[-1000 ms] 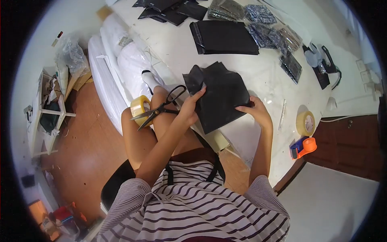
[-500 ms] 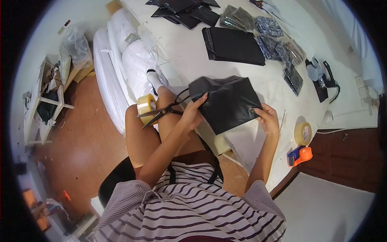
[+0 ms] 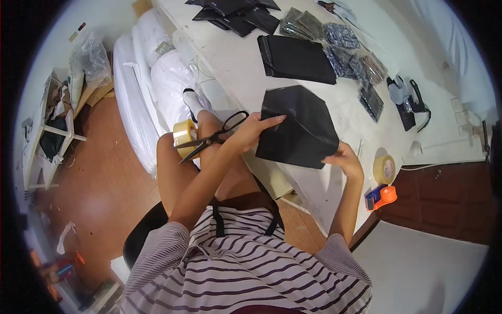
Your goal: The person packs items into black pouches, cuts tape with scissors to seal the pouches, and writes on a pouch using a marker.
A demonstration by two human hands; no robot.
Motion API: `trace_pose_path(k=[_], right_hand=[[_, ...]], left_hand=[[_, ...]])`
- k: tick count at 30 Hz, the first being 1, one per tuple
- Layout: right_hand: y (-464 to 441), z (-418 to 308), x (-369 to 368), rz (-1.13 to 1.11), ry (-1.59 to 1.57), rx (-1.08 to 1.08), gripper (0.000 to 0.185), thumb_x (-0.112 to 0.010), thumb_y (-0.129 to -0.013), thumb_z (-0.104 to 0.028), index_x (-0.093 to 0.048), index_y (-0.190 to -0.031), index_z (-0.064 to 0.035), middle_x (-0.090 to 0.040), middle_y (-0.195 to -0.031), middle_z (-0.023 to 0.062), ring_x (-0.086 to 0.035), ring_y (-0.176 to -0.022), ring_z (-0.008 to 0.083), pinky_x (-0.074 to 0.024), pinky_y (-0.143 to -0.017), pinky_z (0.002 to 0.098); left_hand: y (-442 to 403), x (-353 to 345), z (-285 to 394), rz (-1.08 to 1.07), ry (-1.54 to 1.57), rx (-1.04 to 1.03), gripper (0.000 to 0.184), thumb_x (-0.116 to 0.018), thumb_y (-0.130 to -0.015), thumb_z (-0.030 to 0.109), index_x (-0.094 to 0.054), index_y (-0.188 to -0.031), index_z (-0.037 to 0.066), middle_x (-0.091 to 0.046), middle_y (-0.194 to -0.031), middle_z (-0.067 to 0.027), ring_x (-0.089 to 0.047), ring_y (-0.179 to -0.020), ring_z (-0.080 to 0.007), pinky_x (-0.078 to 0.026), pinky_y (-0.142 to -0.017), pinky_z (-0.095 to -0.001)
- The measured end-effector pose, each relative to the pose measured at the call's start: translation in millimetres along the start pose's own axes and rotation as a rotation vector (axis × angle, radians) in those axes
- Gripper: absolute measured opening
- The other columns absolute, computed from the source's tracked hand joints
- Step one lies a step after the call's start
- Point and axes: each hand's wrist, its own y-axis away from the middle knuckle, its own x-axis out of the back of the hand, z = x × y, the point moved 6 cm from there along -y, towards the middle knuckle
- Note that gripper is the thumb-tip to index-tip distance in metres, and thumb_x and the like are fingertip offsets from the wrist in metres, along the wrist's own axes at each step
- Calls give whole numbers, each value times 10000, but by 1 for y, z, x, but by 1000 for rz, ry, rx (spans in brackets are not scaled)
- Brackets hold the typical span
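A black plastic mailing bag (image 3: 298,128) is stretched between my hands above the table's near edge. My left hand (image 3: 251,133) is closed on its left side, thumb lying over the front. Black-handled scissors (image 3: 209,140) stick out to the left from that hand, blades slightly apart; one finger loop shows, and how the fingers hold them is hidden. My right hand (image 3: 345,161) pinches the bag's lower right corner. A wide roll of clear tape (image 3: 183,135) sits at my legs, just behind the blades.
On the white table (image 3: 230,63) lie a stack of black bags (image 3: 300,58), several filled black packets (image 3: 243,15) and clear-wrapped packets (image 3: 342,35). A tape roll (image 3: 384,169) and an orange-blue tape dispenser (image 3: 381,197) stand at right. Plastic-wrapped white rolls (image 3: 138,99) lean at left.
The bag has turned and tilted in my hands, with its top edge raised. The scissors have swung, so their loop shows more fully. My view has shifted slightly.
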Motion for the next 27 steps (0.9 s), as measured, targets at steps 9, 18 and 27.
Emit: trace_pose_path(k=[9,18,27], right_hand=[[-51,44,18,83,-433,22,262,-661,-787,-12,-619,-1043,26,-658,-995,96,-636,-876,159,-498,-778,273],[-66,51,32,273,-317,-43,280,-699,-761,-42,-632,-1011,64,-667,-943,109,-633,-824,175,-484,-751,275],[-69,56,46,304,-304,-100,255,-690,-754,-15,-638,-989,70,-673,-942,122,-635,-856,177,-472,-807,278]], left_hand=[[-40,-2,7,-8,-26,71,387,-693,-829,321,-619,-1061,21,-662,-973,-75,-648,-824,-156,-531,-735,-284],[-54,-1,-6,-119,-170,98,390,-712,-812,253,-602,-1082,-6,-647,-1035,-78,-624,-904,-165,-504,-796,-290],[-67,4,-14,-69,-112,170,265,-705,-808,133,-647,-1022,-11,-668,-963,-64,-627,-866,-150,-496,-753,-269]])
